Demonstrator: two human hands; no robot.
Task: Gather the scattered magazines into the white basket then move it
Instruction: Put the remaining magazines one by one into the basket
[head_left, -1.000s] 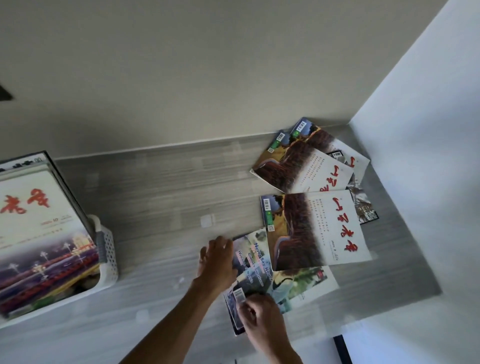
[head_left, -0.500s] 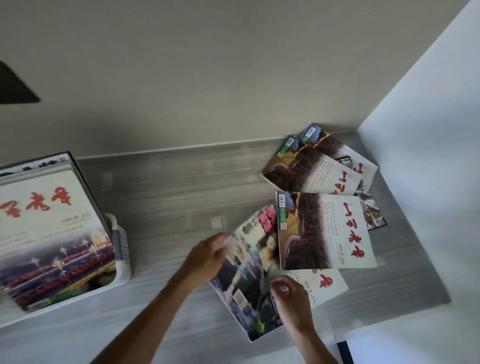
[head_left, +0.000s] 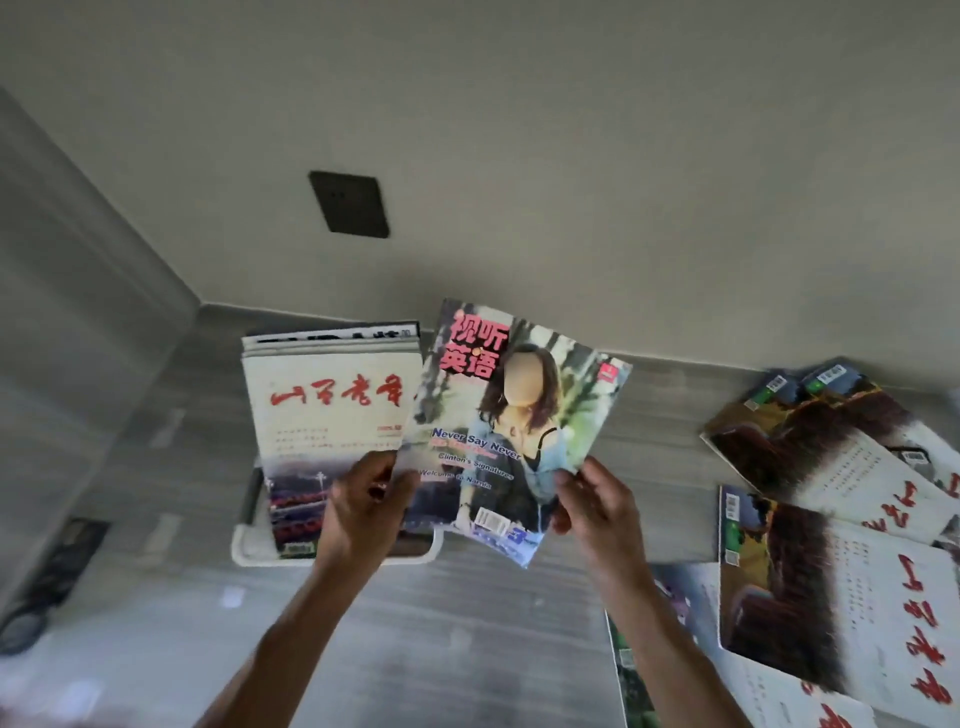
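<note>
now my left hand (head_left: 363, 514) and right hand (head_left: 597, 499) have lifted the english magazine (head_left: 511, 426) off the tabletop (head_left: 467, 623), pinching it just beside the white basket (head_left: 249, 558).

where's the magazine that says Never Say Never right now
In the head view it is centre frame: the Never Say Never magazine is held up by the left hand and right hand, beside the stack in the white basket.

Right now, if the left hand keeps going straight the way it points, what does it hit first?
Likely the magazine stack standing in the white basket; the left hand points up-frame at it while gripping the held magazine. Depth is unclear.
</note>
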